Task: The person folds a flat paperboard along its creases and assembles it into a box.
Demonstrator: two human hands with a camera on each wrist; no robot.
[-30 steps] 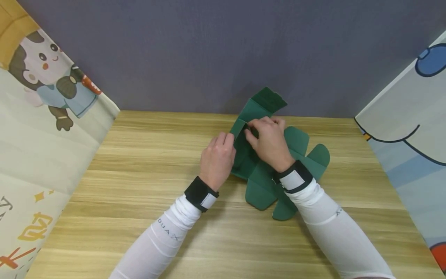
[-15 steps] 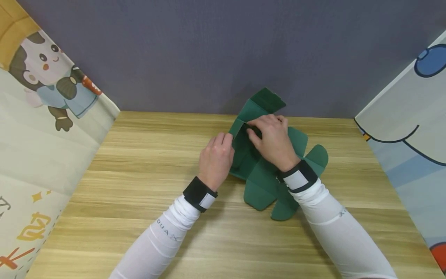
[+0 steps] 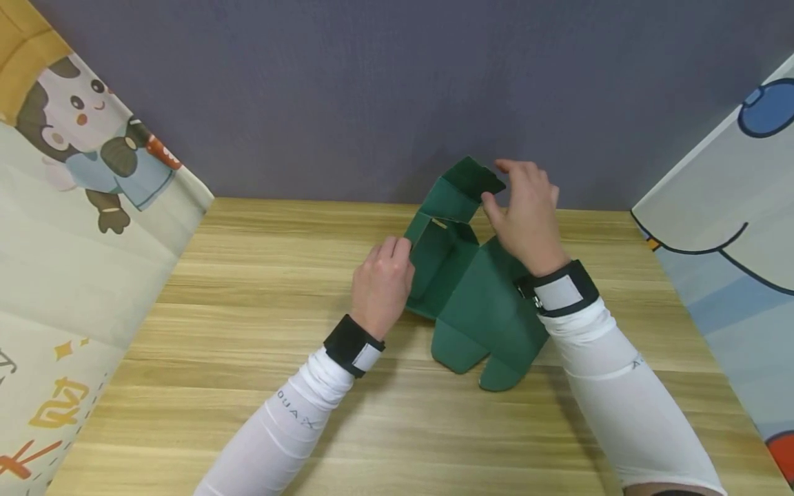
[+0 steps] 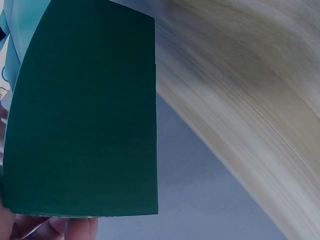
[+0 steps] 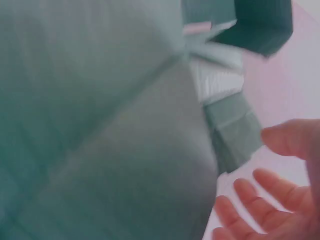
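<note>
A green cardboard box, partly folded, stands at the table's back edge in the head view. Its left part forms a hollow, and its wide lid panel with rounded flaps spreads to the right. My left hand grips the box's left wall; a green panel fills much of the left wrist view, with fingertips at its lower edge. My right hand is raised beside the far end flap, thumb and fingers spread apart. In the right wrist view the thumb is close to that flap; contact is unclear.
The wood-grain table lies under the box. A dark grey wall rises right behind it. Printed cloth panels, one with a cartoon figure, flank the table on the left and right.
My right hand has left the box's inner far edge and moved up and right to the far flap, its fingers spreading. The hollow now shows more. My left hand keeps its grip, almost unmoved.
</note>
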